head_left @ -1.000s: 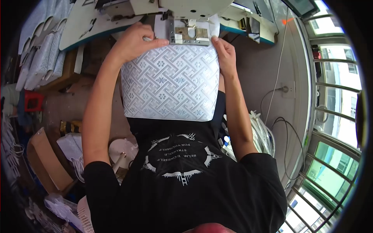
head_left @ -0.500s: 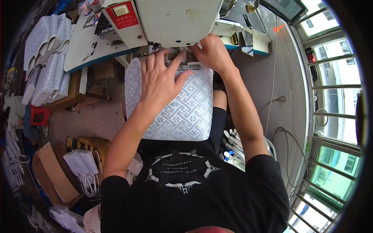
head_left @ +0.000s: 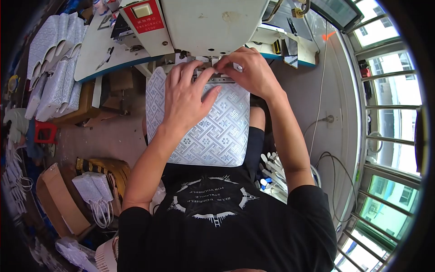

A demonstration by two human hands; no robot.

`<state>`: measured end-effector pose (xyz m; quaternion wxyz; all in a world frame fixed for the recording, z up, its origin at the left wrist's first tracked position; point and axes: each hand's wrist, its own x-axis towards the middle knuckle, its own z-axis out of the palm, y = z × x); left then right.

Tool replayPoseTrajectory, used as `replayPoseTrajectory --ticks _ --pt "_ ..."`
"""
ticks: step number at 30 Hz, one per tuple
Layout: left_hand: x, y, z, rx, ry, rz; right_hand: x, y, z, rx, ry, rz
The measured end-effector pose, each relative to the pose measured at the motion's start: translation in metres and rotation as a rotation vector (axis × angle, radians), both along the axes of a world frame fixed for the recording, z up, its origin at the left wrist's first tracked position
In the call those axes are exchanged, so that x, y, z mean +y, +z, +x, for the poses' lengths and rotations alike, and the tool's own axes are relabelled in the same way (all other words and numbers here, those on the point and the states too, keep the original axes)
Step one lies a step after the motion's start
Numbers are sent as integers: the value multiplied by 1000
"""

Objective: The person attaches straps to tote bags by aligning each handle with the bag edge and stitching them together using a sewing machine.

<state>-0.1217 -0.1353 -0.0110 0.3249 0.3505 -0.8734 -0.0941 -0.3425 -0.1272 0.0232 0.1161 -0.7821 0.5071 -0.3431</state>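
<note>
A patterned white-and-grey quilted piece (head_left: 213, 136) hangs from the sewing machine (head_left: 208, 22) down over my lap. Its upper edge lies under a metal clamp plate (head_left: 222, 80) below the machine head. My left hand (head_left: 186, 95) rests on the piece's upper part with fingers spread, its fingertips at the clamp. My right hand (head_left: 251, 70) reaches in from the right, thumb and forefinger pinched together close to the needle area. Whatever lies between those fingertips is too small to make out.
Stacked patterned pieces (head_left: 54, 81) lie at the left beside the machine table (head_left: 104, 56). Below them stand a red stool (head_left: 45, 132), an open cardboard box (head_left: 61, 199) and a bundle with white cords (head_left: 94, 188). Barred windows (head_left: 392, 106) line the right.
From beside the piece's top edge, both hands have come together at the clamp under the machine head. In the last half second, my right fingers have moved slightly left and down.
</note>
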Motion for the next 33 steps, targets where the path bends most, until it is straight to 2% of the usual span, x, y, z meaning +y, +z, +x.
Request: replayPoseTrajectory --ticks 5,8,12,19,28,33 --pt "0 0 0 -11 2 -11 -20 -8 -5 88 -68 7" --pt "0 -2 1 -1 5 12 -29 -9 -5 83 -83 203" --pt "1 -1 1 4 4 9 -41 -17 -7 -35 -28 194" --pt "7 1 0 -75 8 -14 -41 -20 -1 58 -70 297" --pt "8 7 -7 -80 28 -95 -44 -27 -7 32 -63 166" --pt "1 6 -6 -55 91 -117 -52 -9 -17 83 89 114"
